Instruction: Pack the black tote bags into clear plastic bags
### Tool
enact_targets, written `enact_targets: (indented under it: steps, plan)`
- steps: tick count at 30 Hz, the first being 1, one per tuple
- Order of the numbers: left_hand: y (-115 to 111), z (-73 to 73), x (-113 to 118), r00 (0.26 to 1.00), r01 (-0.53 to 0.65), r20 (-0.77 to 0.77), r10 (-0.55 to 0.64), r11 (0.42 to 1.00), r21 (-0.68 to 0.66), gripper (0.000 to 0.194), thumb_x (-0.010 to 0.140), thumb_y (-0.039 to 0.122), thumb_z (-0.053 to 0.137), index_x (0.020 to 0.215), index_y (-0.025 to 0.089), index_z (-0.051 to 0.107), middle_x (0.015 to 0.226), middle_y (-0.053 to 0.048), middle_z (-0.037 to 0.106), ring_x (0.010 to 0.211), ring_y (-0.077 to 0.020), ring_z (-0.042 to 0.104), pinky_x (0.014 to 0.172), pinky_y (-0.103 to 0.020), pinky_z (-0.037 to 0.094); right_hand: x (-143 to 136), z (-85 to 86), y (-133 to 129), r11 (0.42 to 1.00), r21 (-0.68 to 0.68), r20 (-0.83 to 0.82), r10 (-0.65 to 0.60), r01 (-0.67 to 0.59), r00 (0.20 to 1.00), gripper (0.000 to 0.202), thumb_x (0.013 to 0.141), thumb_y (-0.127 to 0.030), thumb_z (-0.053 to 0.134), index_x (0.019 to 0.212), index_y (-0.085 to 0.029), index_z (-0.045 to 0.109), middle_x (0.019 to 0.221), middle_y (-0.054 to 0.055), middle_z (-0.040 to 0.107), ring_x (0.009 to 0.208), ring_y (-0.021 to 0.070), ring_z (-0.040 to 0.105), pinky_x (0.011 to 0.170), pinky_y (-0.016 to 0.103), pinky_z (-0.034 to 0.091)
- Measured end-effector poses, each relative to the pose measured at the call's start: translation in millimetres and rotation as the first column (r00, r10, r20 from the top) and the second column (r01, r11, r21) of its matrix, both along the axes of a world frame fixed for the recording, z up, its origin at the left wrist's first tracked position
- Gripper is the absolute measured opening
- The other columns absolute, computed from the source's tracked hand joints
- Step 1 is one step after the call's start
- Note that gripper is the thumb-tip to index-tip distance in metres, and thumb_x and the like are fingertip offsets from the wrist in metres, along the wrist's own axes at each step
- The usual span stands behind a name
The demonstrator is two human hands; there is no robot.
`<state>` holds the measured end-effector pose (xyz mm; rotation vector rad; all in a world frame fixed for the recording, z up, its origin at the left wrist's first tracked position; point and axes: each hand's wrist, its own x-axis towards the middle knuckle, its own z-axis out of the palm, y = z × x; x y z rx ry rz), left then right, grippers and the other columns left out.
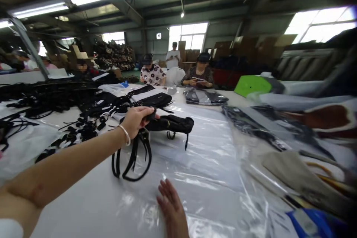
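My left hand (137,119), with a bangle at the wrist, grips a black fabric bag (178,123) by one end and holds it up over the table. Thin black straps (147,152) dangle in loops below it, and a small gold-coloured detail shows on its side. My right hand (173,208) is held low at the front, fingers stretched out, with nothing in it. Beneath both hands lie clear plastic sheets (206,156), shiny and creased; whether the right hand touches them I cannot tell.
Piles of black strapped pieces (52,98) cover the table's left side. Flat packed black goods (205,96) lie farther back. To the right are a green object (252,85), a beige cloth piece (301,174) and a blue packet (315,223). Co-workers sit across the table.
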<state>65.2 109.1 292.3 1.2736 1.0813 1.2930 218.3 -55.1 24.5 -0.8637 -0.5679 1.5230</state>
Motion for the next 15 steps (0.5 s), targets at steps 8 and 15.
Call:
enact_targets:
  steps: [8,15]
  plan:
    - [-113.8,-27.3,50.4,0.771,0.577,-0.174,-0.613,0.787,-0.216,0.055,0.080,0.065,0.062,0.092,0.012,0.073,0.087,-0.016,0.076,0.053,-0.0139,0.060,0.039,-0.021,0.036,70.1,67.4,6.5,0.991,0.137,-0.170,0.032,-0.009,0.985,0.064,0.085,-0.076,0.045,0.119,-0.026,0.066,0.128,0.008,0.067,0.120,0.0279,0.062,0.107,0.052,0.045]
    - [-93.0,-130.5,-70.2,0.651,-0.169,-0.755,0.083,0.985,-0.038,0.031,0.089,0.033,0.064,0.108,0.009,0.066,0.106,-0.007,0.073,0.102,-0.0165,0.063,0.090,-0.023,0.044,122.3,15.7,-75.2,0.993,-0.102,0.032,-0.050,0.053,0.998,0.072,0.081,-0.083,0.038,0.109,-0.023,0.064,0.119,0.011,0.071,0.112,0.0300,0.066,0.092,0.051,0.056]
